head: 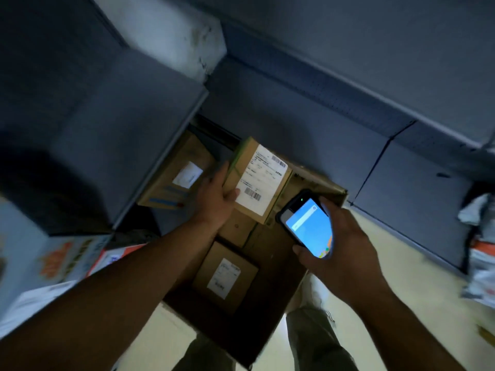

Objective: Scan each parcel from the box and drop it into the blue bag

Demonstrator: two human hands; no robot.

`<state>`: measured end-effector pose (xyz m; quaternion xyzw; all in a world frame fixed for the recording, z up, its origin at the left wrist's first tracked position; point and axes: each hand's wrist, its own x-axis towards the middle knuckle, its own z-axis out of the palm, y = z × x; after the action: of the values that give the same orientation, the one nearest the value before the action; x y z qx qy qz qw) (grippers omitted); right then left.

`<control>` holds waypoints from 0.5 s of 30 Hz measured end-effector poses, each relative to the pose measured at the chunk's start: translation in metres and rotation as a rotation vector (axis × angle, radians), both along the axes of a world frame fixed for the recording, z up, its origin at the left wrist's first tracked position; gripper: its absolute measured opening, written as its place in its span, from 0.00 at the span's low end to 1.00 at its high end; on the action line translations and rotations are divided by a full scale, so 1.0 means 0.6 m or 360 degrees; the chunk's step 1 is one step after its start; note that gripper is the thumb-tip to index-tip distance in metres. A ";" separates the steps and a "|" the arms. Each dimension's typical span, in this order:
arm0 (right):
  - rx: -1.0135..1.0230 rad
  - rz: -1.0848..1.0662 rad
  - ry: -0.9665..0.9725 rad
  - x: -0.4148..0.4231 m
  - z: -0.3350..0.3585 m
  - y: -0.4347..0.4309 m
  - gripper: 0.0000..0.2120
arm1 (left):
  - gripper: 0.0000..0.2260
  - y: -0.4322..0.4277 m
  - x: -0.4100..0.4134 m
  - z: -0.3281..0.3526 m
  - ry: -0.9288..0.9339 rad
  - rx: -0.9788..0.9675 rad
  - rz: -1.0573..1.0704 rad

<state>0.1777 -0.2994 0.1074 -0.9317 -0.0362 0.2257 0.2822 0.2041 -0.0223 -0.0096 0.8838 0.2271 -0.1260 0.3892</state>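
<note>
Gripping boxy cardboard parcel (258, 180), glossy slab phone (306, 227).

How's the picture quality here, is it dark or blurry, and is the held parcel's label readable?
Head view: dim, bluish light, the phone in the right hand the brightest spot; head view: the parcel in the left hand shows barcodes, its print too soft to read; head view: printed cartons at the left edge are smeared.

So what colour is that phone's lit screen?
Light blue; the phone shows best in the head view.
</note>
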 end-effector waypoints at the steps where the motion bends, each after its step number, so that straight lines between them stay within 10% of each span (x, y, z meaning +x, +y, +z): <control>1: 0.0011 0.0014 -0.0006 -0.004 0.034 0.002 0.45 | 0.32 -0.001 -0.003 0.048 -0.0022 0.0013 0.0029; 15: -0.0010 0.0719 -0.0086 0.003 0.325 0.020 0.42 | 0.28 0.011 -0.184 0.515 -0.0486 0.0440 0.0816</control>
<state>0.1797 -0.2873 0.3022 -0.9066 -0.2506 0.2581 0.2205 0.0939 -0.0154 0.2997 0.8510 0.3961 0.1421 0.3143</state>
